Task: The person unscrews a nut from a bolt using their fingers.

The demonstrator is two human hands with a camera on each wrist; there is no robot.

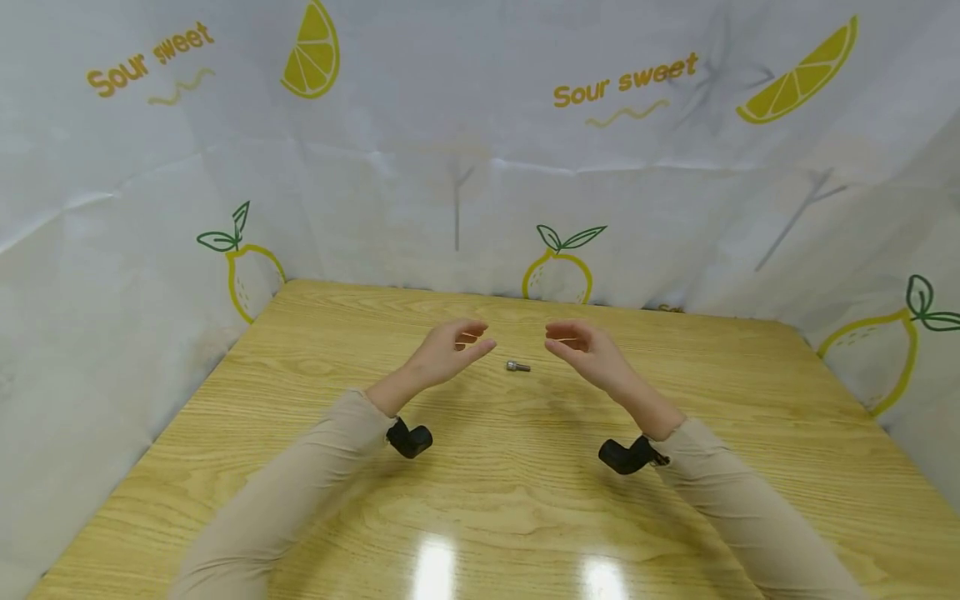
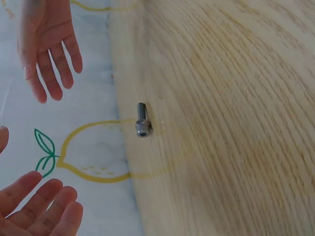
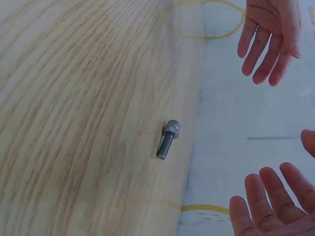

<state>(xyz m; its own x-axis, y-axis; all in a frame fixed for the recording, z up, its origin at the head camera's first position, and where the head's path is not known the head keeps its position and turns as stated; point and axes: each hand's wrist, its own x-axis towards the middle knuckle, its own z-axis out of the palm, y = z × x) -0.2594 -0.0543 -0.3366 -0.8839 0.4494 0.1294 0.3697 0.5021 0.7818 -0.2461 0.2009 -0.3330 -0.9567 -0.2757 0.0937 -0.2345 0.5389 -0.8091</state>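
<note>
A small metal bolt [image 1: 517, 366] lies on its side on the wooden table. Its round head [image 2: 142, 131] has a socket in the end, and what looks like a nut [image 3: 171, 129] sits against that head on the threaded shank. My left hand [image 1: 444, 353] hovers left of the bolt, fingers relaxed and slightly bent, holding nothing. On the other side my right hand [image 1: 592, 357] is held the same way, palm inward, also holding nothing. Both hands are raised above the tabletop and apart from the bolt.
The wood-grain table [image 1: 510, 492] runs up to a white cloth backdrop [image 1: 420, 208] printed with lemons and lettering. A black wrist camera [image 1: 410, 438] is strapped to the left wrist, another black camera [image 1: 626, 456] to the right.
</note>
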